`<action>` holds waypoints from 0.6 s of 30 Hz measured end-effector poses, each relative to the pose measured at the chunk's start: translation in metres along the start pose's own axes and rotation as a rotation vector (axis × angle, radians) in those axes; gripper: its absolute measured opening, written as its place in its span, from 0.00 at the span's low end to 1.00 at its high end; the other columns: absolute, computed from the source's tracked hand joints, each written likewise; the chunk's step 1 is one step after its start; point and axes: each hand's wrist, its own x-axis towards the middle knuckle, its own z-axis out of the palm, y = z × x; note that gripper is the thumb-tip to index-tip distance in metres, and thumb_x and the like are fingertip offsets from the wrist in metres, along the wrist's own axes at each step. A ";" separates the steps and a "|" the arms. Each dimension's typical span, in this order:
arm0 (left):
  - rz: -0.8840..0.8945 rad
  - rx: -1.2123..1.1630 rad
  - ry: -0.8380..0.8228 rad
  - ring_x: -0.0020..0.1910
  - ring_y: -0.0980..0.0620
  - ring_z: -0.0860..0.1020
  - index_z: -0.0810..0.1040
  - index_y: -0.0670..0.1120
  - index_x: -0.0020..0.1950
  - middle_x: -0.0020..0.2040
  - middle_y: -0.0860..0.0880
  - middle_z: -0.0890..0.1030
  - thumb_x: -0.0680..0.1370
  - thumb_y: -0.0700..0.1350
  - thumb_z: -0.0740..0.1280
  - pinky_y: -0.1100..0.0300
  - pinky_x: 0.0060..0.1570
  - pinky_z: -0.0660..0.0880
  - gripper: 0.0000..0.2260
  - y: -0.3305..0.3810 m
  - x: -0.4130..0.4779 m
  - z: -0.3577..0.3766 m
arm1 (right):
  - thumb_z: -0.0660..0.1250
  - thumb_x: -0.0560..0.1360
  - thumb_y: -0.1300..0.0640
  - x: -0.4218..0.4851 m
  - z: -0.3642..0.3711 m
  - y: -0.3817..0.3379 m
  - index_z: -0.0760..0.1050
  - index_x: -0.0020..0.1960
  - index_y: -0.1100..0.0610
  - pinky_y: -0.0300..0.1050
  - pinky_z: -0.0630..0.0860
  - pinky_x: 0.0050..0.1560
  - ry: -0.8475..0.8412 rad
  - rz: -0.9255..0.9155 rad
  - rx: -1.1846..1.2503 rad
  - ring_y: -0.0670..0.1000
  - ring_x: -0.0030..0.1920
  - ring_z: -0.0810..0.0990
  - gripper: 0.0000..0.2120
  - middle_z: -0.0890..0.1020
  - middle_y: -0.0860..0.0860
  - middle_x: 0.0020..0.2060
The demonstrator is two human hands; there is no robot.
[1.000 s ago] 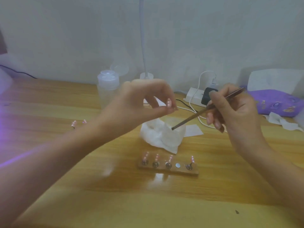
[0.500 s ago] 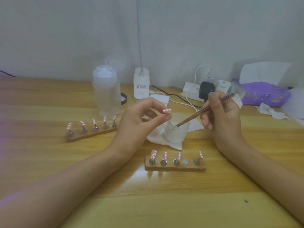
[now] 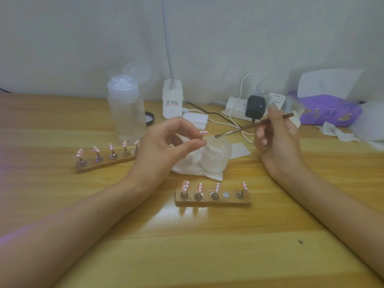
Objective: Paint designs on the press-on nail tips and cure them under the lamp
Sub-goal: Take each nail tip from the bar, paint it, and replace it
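Note:
My left hand [image 3: 166, 146] pinches a pink nail tip with white dots [image 3: 204, 133] on its small stand, held above the table. A thin brown brush [image 3: 253, 126] is gripped in my right hand [image 3: 276, 142], its tip just right of the nail tip, over a small frosted jar [image 3: 215, 156]. In front lies a wooden holder [image 3: 214, 201] with several painted tips and one bare magnet slot [image 3: 225, 194]. A second wooden holder [image 3: 106, 161] with several painted tips lies at the left, in a purple glow.
A clear pump bottle [image 3: 125, 109], a white lamp base with its stalk [image 3: 172, 98], a power strip with plugs and cables [image 3: 247, 107], a purple pouch [image 3: 330, 111] and tissues stand along the wall. A white wipe [image 3: 191, 169] lies under the jar.
The view has dropped and steadied, bringing the left holder into sight. My hands have lowered toward the table; the brush tip has moved from the jar up toward the held nail tip.

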 end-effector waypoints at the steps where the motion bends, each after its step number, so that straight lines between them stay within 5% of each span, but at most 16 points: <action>1: 0.000 0.015 0.003 0.34 0.59 0.76 0.82 0.49 0.43 0.44 0.58 0.84 0.73 0.45 0.76 0.68 0.37 0.74 0.04 0.000 -0.001 -0.001 | 0.65 0.81 0.52 0.000 0.000 0.000 0.75 0.32 0.52 0.34 0.64 0.22 0.001 0.009 0.022 0.44 0.21 0.68 0.18 0.74 0.49 0.22; 8: -0.046 0.052 0.049 0.34 0.58 0.76 0.84 0.51 0.42 0.46 0.56 0.85 0.75 0.44 0.74 0.65 0.31 0.74 0.03 0.003 -0.006 -0.006 | 0.63 0.81 0.54 0.002 0.002 0.003 0.72 0.35 0.55 0.35 0.65 0.21 0.009 0.064 0.012 0.46 0.22 0.71 0.16 0.75 0.49 0.23; 14: -0.029 0.153 0.006 0.36 0.58 0.79 0.83 0.52 0.44 0.43 0.59 0.84 0.74 0.44 0.75 0.70 0.37 0.74 0.03 0.002 -0.004 -0.002 | 0.63 0.82 0.54 0.002 -0.001 0.003 0.72 0.37 0.54 0.34 0.65 0.21 0.018 0.045 0.015 0.44 0.23 0.73 0.14 0.76 0.48 0.24; 18: -0.034 0.175 -0.007 0.36 0.58 0.78 0.82 0.53 0.45 0.44 0.59 0.84 0.74 0.45 0.76 0.72 0.36 0.73 0.04 0.001 -0.004 -0.004 | 0.64 0.81 0.53 0.001 0.000 0.002 0.78 0.28 0.49 0.34 0.65 0.21 0.007 0.030 -0.006 0.44 0.23 0.72 0.23 0.77 0.47 0.24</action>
